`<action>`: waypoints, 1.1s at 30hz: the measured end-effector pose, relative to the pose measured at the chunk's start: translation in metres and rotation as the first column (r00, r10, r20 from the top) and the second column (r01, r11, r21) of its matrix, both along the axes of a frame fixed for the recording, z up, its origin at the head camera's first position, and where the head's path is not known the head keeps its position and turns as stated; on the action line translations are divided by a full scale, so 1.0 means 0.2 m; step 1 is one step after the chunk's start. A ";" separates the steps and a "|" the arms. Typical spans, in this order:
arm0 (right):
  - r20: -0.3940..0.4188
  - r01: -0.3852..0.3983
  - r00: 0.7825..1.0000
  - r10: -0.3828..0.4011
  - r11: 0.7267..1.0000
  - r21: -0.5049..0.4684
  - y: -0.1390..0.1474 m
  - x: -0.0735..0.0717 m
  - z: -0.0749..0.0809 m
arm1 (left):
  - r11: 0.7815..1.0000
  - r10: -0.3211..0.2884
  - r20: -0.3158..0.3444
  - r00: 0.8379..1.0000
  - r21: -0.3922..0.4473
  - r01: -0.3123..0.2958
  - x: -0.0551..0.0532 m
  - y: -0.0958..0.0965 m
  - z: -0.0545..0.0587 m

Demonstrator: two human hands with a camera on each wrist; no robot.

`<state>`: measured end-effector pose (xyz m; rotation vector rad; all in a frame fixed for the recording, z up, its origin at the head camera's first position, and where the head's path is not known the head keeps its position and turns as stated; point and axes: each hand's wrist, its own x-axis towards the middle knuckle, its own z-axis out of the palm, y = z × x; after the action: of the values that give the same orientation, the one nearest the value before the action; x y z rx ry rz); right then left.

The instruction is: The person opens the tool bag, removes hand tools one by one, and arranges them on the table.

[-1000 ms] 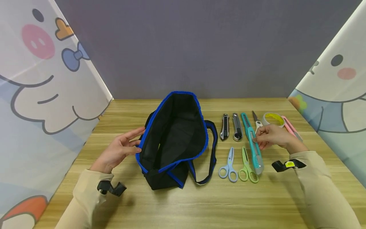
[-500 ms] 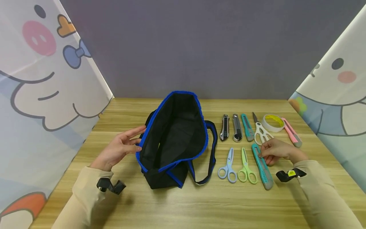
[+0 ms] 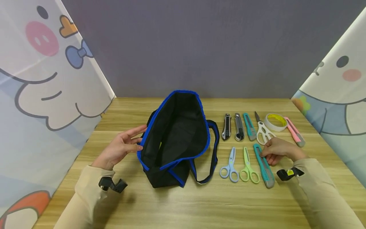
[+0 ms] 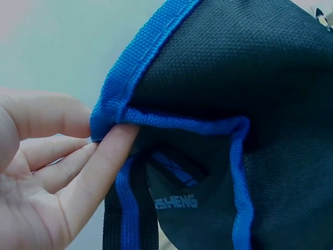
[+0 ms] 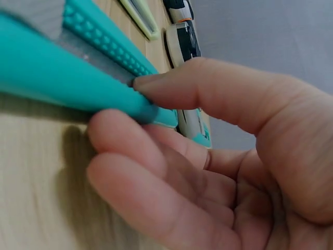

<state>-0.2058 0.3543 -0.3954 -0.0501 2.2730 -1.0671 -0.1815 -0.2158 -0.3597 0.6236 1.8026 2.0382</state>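
A black tote bag (image 3: 148,173) with blue trim stands with its mouth spread wide. My left hand (image 3: 121,148) pinches its left rim; in the left wrist view the blue edging (image 4: 117,83) runs between the thumb and fingers. On the right, my right hand (image 3: 278,151) grips the upper part of a large teal box cutter (image 3: 264,167), which lies on the table beside the green scissors (image 3: 248,167). The right wrist view shows the thumb on top of the cutter's teal body (image 5: 41,65) and the other fingers curled along its side.
Beyond the right hand lie white-handled scissors (image 3: 263,132), a tape roll (image 3: 270,124), a pink cutter (image 3: 294,131) and a smaller teal cutter (image 3: 250,127). Two dark-and-silver cutters (image 3: 226,127) and blue scissors (image 3: 229,168) lie nearer the bag's loose strap (image 3: 215,152).
The right hand has brought the large teal cutter toward me and rightward, down onto the table, uncovering the smaller teal cutter. It stays nearly still over the last half second. The left hand keeps its place.
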 end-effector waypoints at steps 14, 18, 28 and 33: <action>-0.088 0.001 0.996 0.001 0.999 0.032 -0.05 -0.01 0.15 | 1.000 -0.006 0.000 1.000 0.001 0.006 0.00 0.00 0.01; -0.122 -0.026 0.992 0.026 1.000 0.005 -0.15 -0.06 0.25 | 1.000 -0.003 -0.010 1.000 -0.003 0.003 0.00 0.00 0.01; -0.237 -0.178 0.960 0.150 0.979 -0.104 -0.56 -0.18 0.44 | 1.000 0.004 -0.021 1.000 0.007 -0.004 -0.01 0.02 0.00; -0.270 -0.283 0.934 0.235 0.947 -0.152 -0.81 -0.24 0.50 | 1.000 -0.003 -0.016 1.000 0.006 0.003 -0.01 0.02 0.00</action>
<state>-0.2531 0.1932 -0.2947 -0.5791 2.2910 -1.1820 -0.1836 -0.2110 -0.3593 0.6458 1.8047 2.0429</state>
